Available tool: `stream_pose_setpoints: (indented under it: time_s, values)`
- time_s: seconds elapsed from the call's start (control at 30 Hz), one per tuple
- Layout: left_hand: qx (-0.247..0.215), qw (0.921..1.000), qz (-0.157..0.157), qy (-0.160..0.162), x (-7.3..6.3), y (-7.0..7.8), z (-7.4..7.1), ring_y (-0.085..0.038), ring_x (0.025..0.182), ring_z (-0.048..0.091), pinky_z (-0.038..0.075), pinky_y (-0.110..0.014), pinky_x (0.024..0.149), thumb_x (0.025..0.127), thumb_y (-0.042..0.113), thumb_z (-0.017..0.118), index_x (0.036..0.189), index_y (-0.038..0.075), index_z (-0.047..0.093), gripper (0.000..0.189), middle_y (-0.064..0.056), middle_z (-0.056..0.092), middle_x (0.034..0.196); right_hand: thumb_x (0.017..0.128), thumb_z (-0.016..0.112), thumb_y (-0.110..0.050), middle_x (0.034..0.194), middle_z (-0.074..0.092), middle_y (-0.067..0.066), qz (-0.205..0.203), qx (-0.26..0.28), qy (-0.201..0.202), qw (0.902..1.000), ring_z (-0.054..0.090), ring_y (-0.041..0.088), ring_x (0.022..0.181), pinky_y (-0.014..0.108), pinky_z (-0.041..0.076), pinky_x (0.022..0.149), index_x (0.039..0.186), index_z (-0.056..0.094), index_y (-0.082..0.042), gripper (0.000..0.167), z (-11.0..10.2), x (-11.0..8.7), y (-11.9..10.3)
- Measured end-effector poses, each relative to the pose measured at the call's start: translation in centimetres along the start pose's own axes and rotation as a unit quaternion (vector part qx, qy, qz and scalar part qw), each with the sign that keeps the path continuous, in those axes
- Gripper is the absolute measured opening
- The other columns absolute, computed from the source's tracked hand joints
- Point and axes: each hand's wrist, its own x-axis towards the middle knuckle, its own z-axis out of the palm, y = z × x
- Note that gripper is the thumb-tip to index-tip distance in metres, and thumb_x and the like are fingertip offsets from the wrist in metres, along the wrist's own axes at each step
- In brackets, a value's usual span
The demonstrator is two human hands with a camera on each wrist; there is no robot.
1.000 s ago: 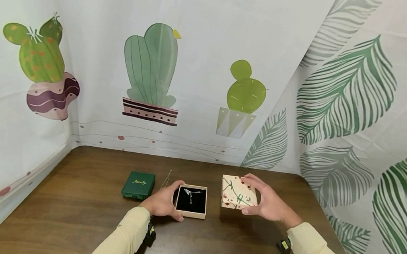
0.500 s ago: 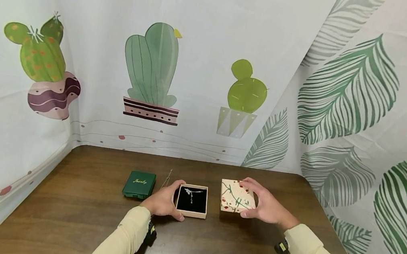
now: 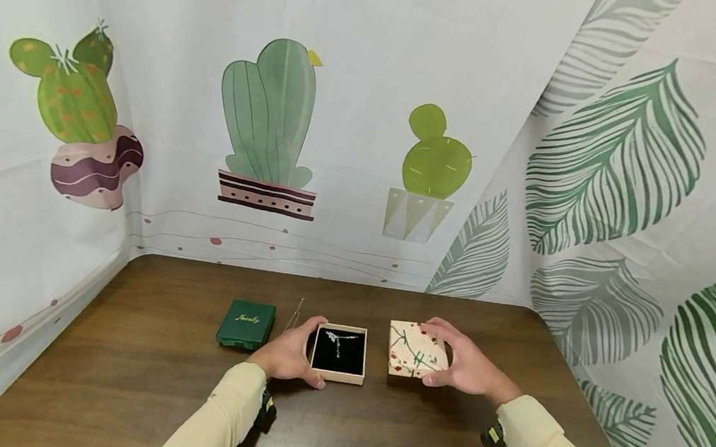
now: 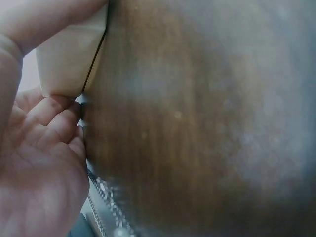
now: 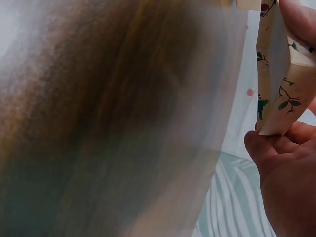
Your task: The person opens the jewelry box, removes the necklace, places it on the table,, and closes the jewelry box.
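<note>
My left hand [image 3: 287, 354] grips a cream box base [image 3: 337, 377] by its left side, thumb at the near corner and fingers at the far one. On the black pad inside the base lies a silver necklace [image 3: 332, 335]. My right hand [image 3: 470, 365] holds the matching lid [image 3: 416, 349], cream with red flowers and green stems, between thumb and fingers. That lid is apart from the base, to its right. In the right wrist view the hollow inside of the lid [image 5: 290, 98] shows, and it seems raised off the table.
Left of my left hand stands a green jewelry box [image 3: 245, 324], closed. A thin chain [image 3: 295, 314] lies on the brown table [image 3: 130, 345] between that box and my hand; part is hidden. A printed fabric backdrop [image 3: 343, 250] borders the table's far edge.
My right hand has brought the floral lid slightly down and toward me. The left hand and the box base stay in place, and the view shifts very slightly.
</note>
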Motion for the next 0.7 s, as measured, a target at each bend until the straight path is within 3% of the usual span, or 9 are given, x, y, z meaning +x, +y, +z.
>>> stream_pose_setpoints:
  time_s: [0.33, 0.7]
  values:
    - [-0.005, 1.0000, -0.006, 0.001, 0.14, -0.19, 0.04, -0.023, 0.106, 0.062, 0.052, -0.049, 0.098, 0.061, 0.025, 0.102, 0.158, 0.014, 0.033, 0.119, -0.011, 0.068, 0.127, 0.070, 0.096, -0.024, 0.141, 0.057, 0.011, -0.007, 0.004, -0.002, 1.0000, 0.056, 0.027, 0.124, 0.033, 0.046, 0.103, 0.142, 0.060, -0.006, 0.083, 0.63, -0.05, 0.84]
    - [-0.003, 0.9999, -0.009, 0.003, 0.12, 0.07, -0.04, -0.023, 0.109, 0.061, 0.051, -0.048, 0.099, 0.061, 0.024, 0.102, 0.158, 0.014, 0.034, 0.119, -0.010, 0.068, 0.127, 0.071, 0.095, -0.026, 0.144, 0.055, 0.012, 0.015, 0.011, -0.024, 0.9996, 0.054, 0.030, 0.127, 0.036, 0.045, 0.106, 0.143, 0.059, -0.007, 0.083, 0.90, 0.04, 1.06]
